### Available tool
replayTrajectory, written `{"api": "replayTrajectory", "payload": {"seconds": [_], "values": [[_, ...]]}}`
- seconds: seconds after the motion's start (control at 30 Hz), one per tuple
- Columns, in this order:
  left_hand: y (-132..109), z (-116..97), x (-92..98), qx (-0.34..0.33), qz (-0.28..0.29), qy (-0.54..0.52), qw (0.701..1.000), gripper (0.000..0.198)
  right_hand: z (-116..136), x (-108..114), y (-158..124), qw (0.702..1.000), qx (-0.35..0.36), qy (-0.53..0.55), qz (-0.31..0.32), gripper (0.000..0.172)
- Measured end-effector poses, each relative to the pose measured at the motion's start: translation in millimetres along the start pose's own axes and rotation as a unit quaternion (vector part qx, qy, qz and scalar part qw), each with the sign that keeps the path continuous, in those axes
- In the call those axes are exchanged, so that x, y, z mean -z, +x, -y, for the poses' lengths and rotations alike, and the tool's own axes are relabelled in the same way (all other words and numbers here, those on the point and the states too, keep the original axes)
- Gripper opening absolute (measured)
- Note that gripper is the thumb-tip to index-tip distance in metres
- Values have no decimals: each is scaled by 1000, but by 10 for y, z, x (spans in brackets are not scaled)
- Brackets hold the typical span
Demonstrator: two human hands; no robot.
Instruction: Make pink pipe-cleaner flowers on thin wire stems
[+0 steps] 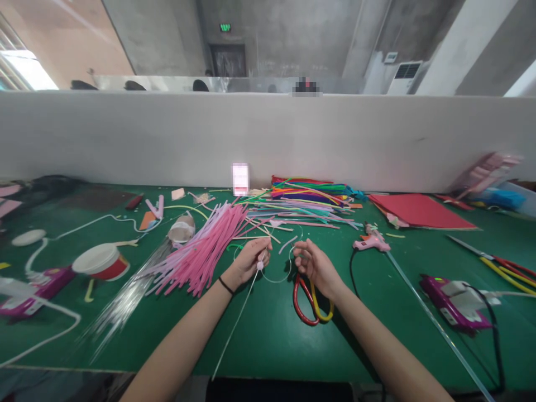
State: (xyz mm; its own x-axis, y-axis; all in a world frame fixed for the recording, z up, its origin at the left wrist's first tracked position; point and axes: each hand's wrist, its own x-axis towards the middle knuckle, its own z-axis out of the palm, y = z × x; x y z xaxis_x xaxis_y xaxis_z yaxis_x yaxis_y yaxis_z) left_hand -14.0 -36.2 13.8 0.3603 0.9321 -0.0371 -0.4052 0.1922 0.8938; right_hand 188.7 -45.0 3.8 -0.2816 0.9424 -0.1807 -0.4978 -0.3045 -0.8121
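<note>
My left hand (251, 259) is closed on a thin pale stick (237, 326), which slants down toward the table's near edge. A small pale pink tuft (260, 266) sits on the stick just below my fingers. From there a thin white string (277, 281) loops across to the fingertips of my right hand (315, 263), which are curled together around its end. Under my right hand lie scissors with a red and a yellow handle loop (307, 304); their blades are hidden. A short lilac pipe cleaner (288, 244) rests between my hands.
Pink pipe cleaners (213, 245) and clear sticks (125, 301) lie left, near a paper cup (103, 261). Multicoloured pipe cleaners (310, 195) lie behind. At right are a glue gun (372, 241), a purple power strip (454, 304), red sheets (422, 211) and more scissors (496, 261).
</note>
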Motion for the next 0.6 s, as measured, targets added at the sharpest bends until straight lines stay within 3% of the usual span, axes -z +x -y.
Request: {"api": "replayTrajectory", "payload": {"seconds": [0.27,0.6], "values": [[57,103,119,-9,-22,32,999,31,-27,-19,-16,1000,-4,-26,3,38],[27,130,74,20,6,73,997,31,-26,-73,-43,995,13,-95,-8,39]]}}
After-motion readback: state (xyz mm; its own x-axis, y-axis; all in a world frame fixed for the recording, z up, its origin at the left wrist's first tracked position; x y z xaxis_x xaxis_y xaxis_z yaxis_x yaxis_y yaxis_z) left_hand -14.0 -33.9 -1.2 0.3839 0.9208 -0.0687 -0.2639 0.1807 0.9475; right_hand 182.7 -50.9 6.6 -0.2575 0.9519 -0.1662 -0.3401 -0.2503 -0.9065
